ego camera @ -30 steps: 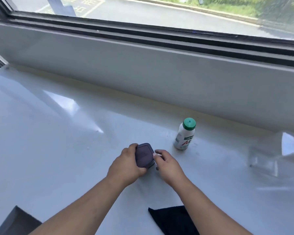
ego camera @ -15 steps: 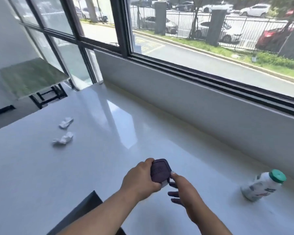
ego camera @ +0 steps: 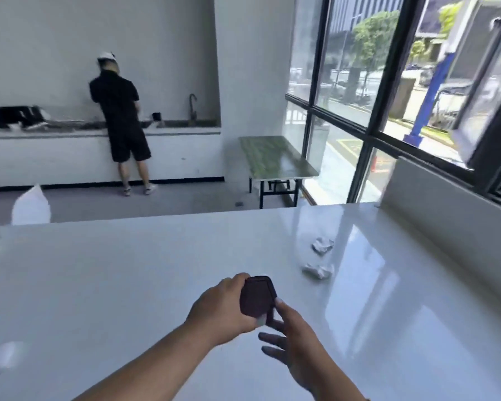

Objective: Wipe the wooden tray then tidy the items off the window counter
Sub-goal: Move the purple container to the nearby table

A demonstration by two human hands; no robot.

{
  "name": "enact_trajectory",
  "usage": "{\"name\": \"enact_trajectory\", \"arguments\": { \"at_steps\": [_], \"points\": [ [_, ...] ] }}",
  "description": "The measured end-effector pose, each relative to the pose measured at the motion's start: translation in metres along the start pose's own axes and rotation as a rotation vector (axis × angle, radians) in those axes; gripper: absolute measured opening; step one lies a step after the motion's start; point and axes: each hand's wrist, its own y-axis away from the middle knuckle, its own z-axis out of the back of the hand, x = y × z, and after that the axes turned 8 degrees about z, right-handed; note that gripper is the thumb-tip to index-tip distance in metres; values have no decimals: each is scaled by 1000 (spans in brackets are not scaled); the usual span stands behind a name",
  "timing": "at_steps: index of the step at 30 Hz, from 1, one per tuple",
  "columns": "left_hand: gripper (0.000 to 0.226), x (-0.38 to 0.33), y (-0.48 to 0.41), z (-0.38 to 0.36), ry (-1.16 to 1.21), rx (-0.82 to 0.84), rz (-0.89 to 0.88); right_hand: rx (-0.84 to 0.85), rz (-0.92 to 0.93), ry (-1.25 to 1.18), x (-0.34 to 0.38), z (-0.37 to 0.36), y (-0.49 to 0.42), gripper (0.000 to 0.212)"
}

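You have two hands in view, the left hand [ego camera: 220, 309] and the right hand [ego camera: 297, 347], one dark case [ego camera: 256, 296], two crumpled tissues on one white counter [ego camera: 128, 270], one green table [ego camera: 275, 156], and one person [ego camera: 119, 117] behind.

Tabletop [ego camera: 128, 285], white and glossy, is reflecting window light at right; two crumpled paper scraps [ego camera: 322, 245] [ego camera: 317, 270] are lying matt upon it; the small dark case [ego camera: 256, 296], centre, is showing a smooth matt, plastic-like face.
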Motion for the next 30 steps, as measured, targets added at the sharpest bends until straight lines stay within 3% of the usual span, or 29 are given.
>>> {"name": "enact_trajectory", "arguments": {
  "at_steps": [8, 14, 20, 26, 30],
  "points": [
    [85, 172, 18, 79, -1, -152, 387, 343, -106, 186, -26, -191, -70, 55],
    [82, 251, 12, 78, -26, -118, 607, 472, -278, 246, -71, -260, -119, 45],
    [88, 293, -48, 56, -39, -2, 727, 477, -408, 257, -93, -283, -194, 47],
    [101, 332, -134, 46, -34, 31, 734, 415, -347, 220, -89, -304, -278, 37],
    [97, 359, -166, 27, -27, 64, 752, 400, -333, 274, -101, -315, -314, 33]
  ]
}}
